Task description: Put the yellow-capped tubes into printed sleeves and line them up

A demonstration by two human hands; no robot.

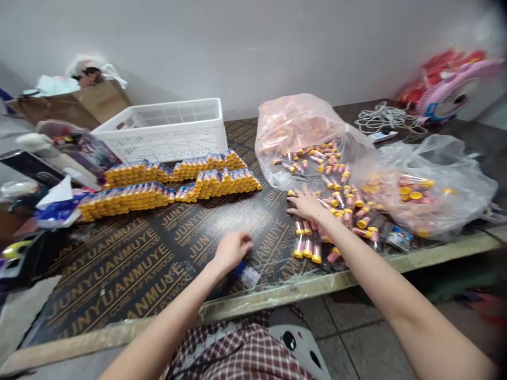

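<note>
My right hand [307, 205] lies palm down at the left edge of a loose pile of small clear tubes [347, 215] with yellow caps and pink contents. Its fingers are spread, touching or just above the tubes. A few tubes [308, 248] lie side by side below that hand. My left hand [233, 247] is over the board to the left, its fingers curled inward; whatever may be in them is hidden. Just beneath it lies a small clear packet [250, 275] with a blue part, possibly a roll of labels, too blurred to name.
Stacked yellow-ended tubes [222, 182] form rows at the left, before a white plastic basket [166, 126]. Clear bags [301, 119] of tubes stand behind and right of the pile. A white cable [384, 117] and pink fan [455, 95] are back right. The table's wooden edge [277, 293] runs in front.
</note>
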